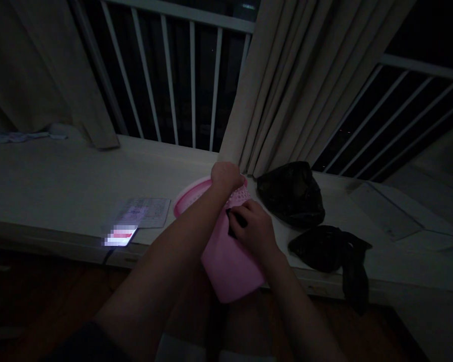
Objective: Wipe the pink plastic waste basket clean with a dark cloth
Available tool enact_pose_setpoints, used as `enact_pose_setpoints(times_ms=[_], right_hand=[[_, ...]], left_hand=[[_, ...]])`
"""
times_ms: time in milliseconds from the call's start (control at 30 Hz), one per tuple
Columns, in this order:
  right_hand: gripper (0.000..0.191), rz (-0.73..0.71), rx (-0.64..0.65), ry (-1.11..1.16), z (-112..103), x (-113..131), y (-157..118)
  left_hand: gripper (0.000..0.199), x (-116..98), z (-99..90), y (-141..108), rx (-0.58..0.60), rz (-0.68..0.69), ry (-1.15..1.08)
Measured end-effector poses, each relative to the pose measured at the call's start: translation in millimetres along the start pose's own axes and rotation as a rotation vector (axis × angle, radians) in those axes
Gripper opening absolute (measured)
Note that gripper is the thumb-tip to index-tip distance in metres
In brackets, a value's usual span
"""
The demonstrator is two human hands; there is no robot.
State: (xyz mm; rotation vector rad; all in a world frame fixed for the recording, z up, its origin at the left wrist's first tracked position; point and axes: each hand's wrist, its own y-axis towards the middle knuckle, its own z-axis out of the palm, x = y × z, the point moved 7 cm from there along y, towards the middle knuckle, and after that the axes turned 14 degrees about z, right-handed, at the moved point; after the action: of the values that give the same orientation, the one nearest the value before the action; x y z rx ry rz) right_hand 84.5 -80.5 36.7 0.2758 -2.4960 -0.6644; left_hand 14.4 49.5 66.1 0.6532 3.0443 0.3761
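A pink plastic bin (234,271) with a lattice band under its rim is tilted in front of me, its mouth towards the far left. My left hand (226,175) reaches across to the far side of the rim and is closed on it, though its fingertips are hidden. Against the side of the bin, my right hand (254,226) has its fingers pinched on a small black piece of thin material (230,213). Whether that piece is part of a bag, I cannot tell.
A full-looking black plastic bag (292,193) sits on the white ledge (75,176); a smaller knotted black bag (320,249) hangs partly over its edge. At left lie a lit phone (123,236) and a written sheet (151,212). Curtains (283,85) and white railings (192,80) stand behind.
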Motion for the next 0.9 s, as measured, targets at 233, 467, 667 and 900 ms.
enact_pose_setpoints(times_ms=[233,467,667,900], right_hand=[[0.014,0.046,-0.023,0.018,-1,-5,1],[0.013,0.105,-0.024,0.030,-2,-10,1],[0.012,0.028,0.055,0.012,1,-5,2],[0.015,-0.040,0.089,-0.089,-1,8,-4]], left_hand=[[0.050,0,1.8,1,0.005,0.000,-0.007],[0.048,0,0.0,0,0.011,-0.006,0.007],[0.048,1,0.0,-1,0.012,-0.017,-0.031],[0.049,1,-0.1,-1,0.002,-0.008,-0.023]])
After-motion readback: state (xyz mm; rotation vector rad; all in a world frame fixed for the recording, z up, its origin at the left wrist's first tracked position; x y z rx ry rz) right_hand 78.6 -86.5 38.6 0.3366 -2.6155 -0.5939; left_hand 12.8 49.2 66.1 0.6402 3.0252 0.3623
